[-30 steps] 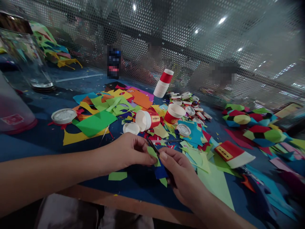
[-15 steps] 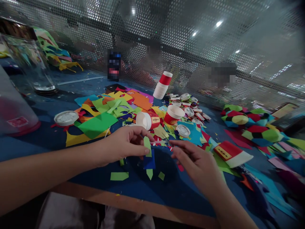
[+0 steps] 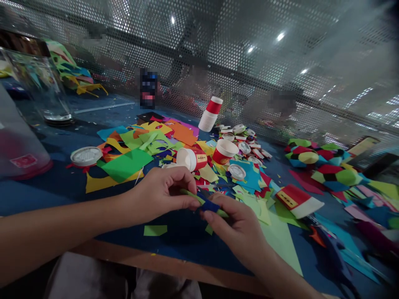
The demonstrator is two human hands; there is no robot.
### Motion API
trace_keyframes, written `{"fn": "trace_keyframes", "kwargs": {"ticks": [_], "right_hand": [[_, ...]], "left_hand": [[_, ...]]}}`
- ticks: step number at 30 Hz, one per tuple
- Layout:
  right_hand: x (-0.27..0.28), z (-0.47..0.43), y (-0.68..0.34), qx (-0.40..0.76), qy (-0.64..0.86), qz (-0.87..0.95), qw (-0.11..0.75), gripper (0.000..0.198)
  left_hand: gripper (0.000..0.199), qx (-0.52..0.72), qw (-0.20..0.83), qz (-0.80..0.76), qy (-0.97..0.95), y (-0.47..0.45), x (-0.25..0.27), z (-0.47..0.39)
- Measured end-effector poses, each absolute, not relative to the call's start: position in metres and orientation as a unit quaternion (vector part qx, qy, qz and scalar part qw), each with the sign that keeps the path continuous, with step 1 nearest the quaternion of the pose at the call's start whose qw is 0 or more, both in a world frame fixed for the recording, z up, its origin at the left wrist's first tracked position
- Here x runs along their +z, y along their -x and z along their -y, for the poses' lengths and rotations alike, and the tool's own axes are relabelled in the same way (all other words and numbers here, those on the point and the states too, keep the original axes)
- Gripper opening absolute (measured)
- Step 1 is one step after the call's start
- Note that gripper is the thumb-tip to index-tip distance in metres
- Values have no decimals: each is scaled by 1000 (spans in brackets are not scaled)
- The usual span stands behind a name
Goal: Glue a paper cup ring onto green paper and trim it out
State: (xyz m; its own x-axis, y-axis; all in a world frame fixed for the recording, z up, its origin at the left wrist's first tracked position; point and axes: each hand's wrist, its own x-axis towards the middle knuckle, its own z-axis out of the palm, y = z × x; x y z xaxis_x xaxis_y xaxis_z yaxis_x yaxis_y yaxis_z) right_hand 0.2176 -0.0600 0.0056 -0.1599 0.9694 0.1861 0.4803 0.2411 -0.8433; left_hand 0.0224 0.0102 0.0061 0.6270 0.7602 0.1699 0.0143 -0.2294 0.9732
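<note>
A small paper piece (image 3: pixel 210 205), a light green strip with a dark blue band round it, is held tilted above the table's near edge. The thumb and fingers of my left hand (image 3: pixel 165 189) pinch its green left end. My right hand (image 3: pixel 238 220) pinches the blue band and the green tip at the other end. Part of the piece is hidden by the fingers. Below my hands lies a light green paper scrap (image 3: pixel 155 230). Just beyond them, a red and white paper cup (image 3: pixel 191 159) rests on its side.
Coloured paper scraps (image 3: pixel 131 164) heap across the blue table (image 3: pixel 124 241). An upright cup (image 3: pixel 224 151), a stack of cups (image 3: pixel 210 114) and round lids (image 3: pixel 86 156) stand or lie there. A glass jar (image 3: pixel 46 83) is at left, scissors (image 3: pixel 333 245) at right. Perforated metal rises behind.
My right hand has moved left and taken hold of the green and blue paper piece, which has turned from upright to slanting. A pale green sheet beside my right arm now shows more.
</note>
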Motion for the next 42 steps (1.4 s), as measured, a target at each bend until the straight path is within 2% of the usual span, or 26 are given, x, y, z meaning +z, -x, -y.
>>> {"fn": "trace_keyframes", "kwargs": {"ticks": [3, 8, 14, 18, 29, 32, 37, 42], "right_hand": [[1, 58, -219, 370, 551, 622, 416, 25], [0, 58, -222, 393, 516, 612, 452, 23], [-6, 59, -218, 453, 498, 561, 482, 15], [-5, 58, -212, 478, 480, 575, 458, 18], [-4, 62, -209, 562, 453, 543, 429, 35], [-6, 62, -209, 590, 440, 529, 422, 34], [-10, 62, -210, 606, 432, 476, 468, 30], [-11, 61, -212, 598, 448, 504, 434, 35]], "left_hand": [[16, 320, 508, -264, -755, -20, 8, -11], [16, 266, 490, -253, -791, -18, 14, -14], [22, 231, 574, -247, -746, -23, 12, -11], [20, 227, 620, -246, -710, -26, 10, -7], [18, 209, 617, -175, -739, -25, 9, -12], [17, 200, 622, -162, -740, -24, 8, -12], [17, 182, 638, -148, -734, -22, 11, -12], [15, 194, 604, -183, -751, -23, 10, -13]]}}
